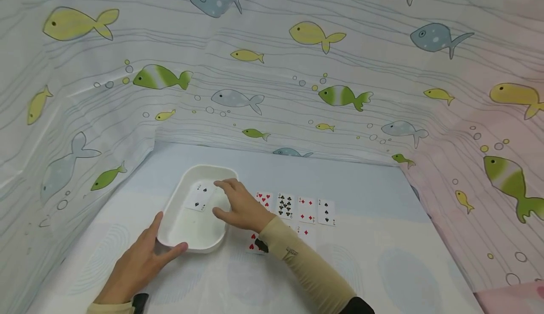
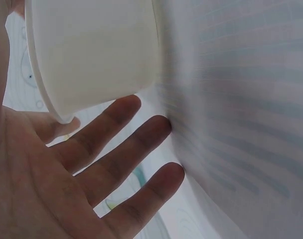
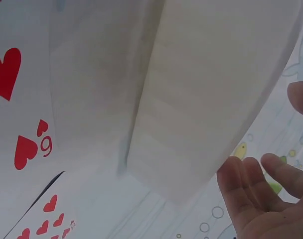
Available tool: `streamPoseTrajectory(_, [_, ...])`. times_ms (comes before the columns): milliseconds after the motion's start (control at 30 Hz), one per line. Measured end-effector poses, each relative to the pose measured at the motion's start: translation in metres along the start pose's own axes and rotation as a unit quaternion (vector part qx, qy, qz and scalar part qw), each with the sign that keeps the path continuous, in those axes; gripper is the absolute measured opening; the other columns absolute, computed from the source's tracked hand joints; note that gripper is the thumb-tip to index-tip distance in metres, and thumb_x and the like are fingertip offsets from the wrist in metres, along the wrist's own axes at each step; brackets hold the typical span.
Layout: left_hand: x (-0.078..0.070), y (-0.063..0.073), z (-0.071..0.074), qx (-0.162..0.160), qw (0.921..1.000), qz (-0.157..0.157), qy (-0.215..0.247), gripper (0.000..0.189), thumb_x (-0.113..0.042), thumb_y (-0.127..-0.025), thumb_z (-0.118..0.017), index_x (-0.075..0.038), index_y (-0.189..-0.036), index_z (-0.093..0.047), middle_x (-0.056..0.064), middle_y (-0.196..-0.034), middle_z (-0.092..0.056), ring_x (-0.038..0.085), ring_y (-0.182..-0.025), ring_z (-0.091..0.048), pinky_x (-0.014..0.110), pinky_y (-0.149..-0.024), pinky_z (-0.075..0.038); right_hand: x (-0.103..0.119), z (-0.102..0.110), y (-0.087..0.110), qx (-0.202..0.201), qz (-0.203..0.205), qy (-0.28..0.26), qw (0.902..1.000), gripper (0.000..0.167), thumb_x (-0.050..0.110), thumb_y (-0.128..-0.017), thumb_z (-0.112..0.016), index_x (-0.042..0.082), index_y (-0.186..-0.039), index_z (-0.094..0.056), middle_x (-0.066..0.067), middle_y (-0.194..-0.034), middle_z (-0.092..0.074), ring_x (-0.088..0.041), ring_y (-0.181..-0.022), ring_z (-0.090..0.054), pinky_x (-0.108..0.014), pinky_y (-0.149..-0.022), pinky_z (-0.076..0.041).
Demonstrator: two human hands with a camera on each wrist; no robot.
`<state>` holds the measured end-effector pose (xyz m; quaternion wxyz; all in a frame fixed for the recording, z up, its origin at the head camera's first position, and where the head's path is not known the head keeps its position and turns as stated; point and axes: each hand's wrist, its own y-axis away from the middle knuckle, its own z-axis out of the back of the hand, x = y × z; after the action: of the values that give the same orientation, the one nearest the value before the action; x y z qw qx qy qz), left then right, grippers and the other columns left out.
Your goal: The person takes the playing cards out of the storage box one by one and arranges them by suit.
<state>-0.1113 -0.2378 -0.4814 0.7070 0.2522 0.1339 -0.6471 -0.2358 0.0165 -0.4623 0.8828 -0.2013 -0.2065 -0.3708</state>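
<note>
A white rectangular tray (image 1: pixel 193 236) stands on the table, with a two of spades (image 1: pixel 199 197) lying inside. My left hand (image 1: pixel 138 257) spans the tray's near left corner, thumb at the near rim and index finger at the left side. In the left wrist view the other fingers (image 2: pixel 136 144) reach out fairly straight beside and below the tray wall. Over the tray's right side hovers my right hand (image 1: pixel 242 205), thumb and fingers spread apart with nothing between them. Its fingertips (image 3: pixel 236 172) appear beside the tray's rim in the right wrist view.
Right of the tray, playing cards lie face up in rows: a hearts card (image 1: pixel 265 198), a clubs card (image 1: pixel 285 205), a diamonds card (image 1: pixel 307 210) and a three of spades (image 1: pixel 326 212). A two of diamonds (image 1: pixel 305 232) and another hearts card (image 1: pixel 252 245) are partly behind my right sleeve. Fish-printed sheets (image 1: pixel 272 78) surround the table.
</note>
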Motion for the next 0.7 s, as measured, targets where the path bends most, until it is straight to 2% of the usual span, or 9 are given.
streamPoseTrajectory(333, [0.003,-0.002,0.001,0.014,0.9999,0.009,0.002,0.124,-0.079,-0.086,-0.056,-0.003,-0.161,0.007,0.038,-0.153,-0.025,0.055,-0.131,-0.039,0.074,-0.095,-0.038,-0.001,-0.006,-0.015,0.0,-0.005,0.007,1.0,0.067,0.037,-0.097,-0.065,0.015,-0.154,-0.04,-0.005,-0.147,-0.045,-0.013,-0.12,-0.053,-0.022,-0.1,-0.046])
streamPoseTrajectory(567, [0.002,-0.004,0.002,0.018,0.9997,0.018,0.003,0.123,-0.08,-0.087,-0.052,-0.002,-0.161,0.007,0.039,-0.151,-0.026,0.056,-0.128,-0.041,0.075,-0.096,-0.037,0.0,-0.01,-0.026,0.006,-0.025,0.025,0.9993,0.069,0.041,-0.096,-0.066,0.017,-0.155,-0.039,-0.005,-0.148,-0.045,-0.014,-0.129,-0.051,-0.028,-0.103,-0.046])
streamPoseTrajectory(700, [0.002,-0.004,0.002,0.015,0.9997,0.016,0.003,0.12,-0.079,-0.088,-0.051,-0.002,-0.161,0.006,0.039,-0.151,-0.026,0.056,-0.13,-0.04,0.075,-0.096,-0.037,-0.001,-0.013,-0.032,0.006,-0.037,0.034,0.9987,0.07,0.044,-0.096,-0.066,0.02,-0.156,-0.038,-0.004,-0.149,-0.045,-0.014,-0.129,-0.052,-0.03,-0.101,-0.049])
